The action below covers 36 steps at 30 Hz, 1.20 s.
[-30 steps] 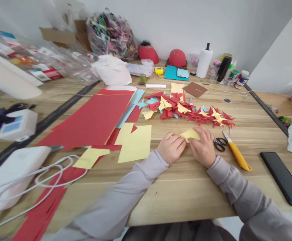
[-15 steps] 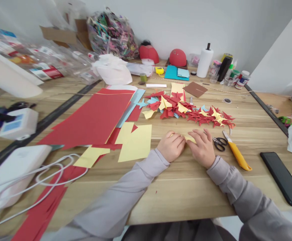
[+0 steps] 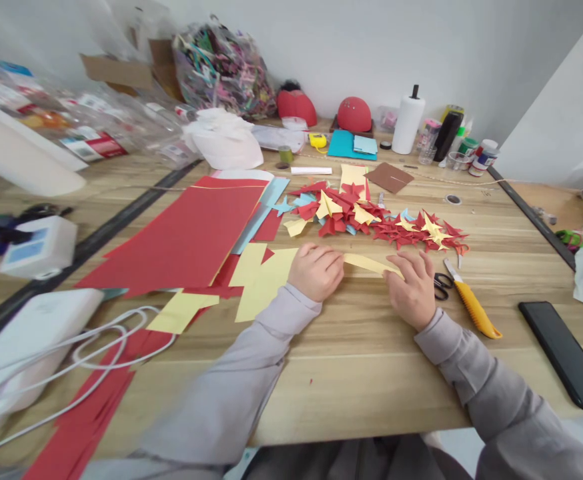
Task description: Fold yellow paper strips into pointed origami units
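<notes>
A narrow yellow paper strip (image 3: pixel 366 263) stretches between my two hands, a slight bow in it. My left hand (image 3: pixel 316 272) is closed around its left end, over the edge of a yellow paper sheet (image 3: pixel 259 297). The strip's right end is pinched by my right hand (image 3: pixel 411 287), just left of the black-handled scissors (image 3: pixel 441 285). A yellow-handled utility knife (image 3: pixel 476 310) lies farther right. Behind my hands is a pile of folded red, yellow and blue paper stars (image 3: pixel 336 207). My fingers cover both strip ends.
Large red paper sheets (image 3: pixel 181 233) lie to the left, with red strips (image 3: pixel 91 400) and a white cable (image 3: pixel 121 333) nearer me. A black phone (image 3: pixel 566 353) rests at the right. A brown paper square (image 3: pixel 390 178) and a white bottle (image 3: pixel 408 125) stand farther back.
My hands have moved apart, the left one more, to the left. The yellow strip, mostly covered by my fingers before, now shows stretched between them.
</notes>
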### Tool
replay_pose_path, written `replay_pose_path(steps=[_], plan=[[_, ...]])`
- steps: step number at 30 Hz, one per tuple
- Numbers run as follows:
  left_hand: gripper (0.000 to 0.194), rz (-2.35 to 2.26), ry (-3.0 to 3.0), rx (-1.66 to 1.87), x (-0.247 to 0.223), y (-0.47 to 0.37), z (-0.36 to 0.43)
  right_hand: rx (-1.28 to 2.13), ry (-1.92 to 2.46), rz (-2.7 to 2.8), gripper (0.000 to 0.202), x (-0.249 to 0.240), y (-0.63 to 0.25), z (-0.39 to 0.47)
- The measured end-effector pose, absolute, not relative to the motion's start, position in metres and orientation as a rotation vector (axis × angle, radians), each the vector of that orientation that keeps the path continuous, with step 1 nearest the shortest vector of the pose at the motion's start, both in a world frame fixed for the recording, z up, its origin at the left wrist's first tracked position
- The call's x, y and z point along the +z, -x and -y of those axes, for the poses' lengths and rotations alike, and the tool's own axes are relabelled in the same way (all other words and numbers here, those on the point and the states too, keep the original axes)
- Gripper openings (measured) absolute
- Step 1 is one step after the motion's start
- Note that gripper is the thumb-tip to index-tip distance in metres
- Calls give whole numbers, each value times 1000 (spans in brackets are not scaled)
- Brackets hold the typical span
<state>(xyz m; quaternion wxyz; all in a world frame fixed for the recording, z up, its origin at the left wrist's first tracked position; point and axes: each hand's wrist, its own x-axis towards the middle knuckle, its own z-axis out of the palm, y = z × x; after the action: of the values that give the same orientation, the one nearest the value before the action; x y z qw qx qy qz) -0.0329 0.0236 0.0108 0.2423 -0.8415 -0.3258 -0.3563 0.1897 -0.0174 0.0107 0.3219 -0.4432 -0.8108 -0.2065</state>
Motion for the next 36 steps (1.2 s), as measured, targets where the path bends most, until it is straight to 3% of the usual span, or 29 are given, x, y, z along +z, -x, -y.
replay_pose_path(steps=[10,19,36], plan=[[13,1057,2215,-1008,12,45,-27,-517,1188,2102,10,9,-194,15],[15,781,2373,-1024,10,11,-5,-452,1071,2154,11,7,-189,16],[14,713,2417,-906,7,5,-2,-541,1008,2373,17,8,-181,18]])
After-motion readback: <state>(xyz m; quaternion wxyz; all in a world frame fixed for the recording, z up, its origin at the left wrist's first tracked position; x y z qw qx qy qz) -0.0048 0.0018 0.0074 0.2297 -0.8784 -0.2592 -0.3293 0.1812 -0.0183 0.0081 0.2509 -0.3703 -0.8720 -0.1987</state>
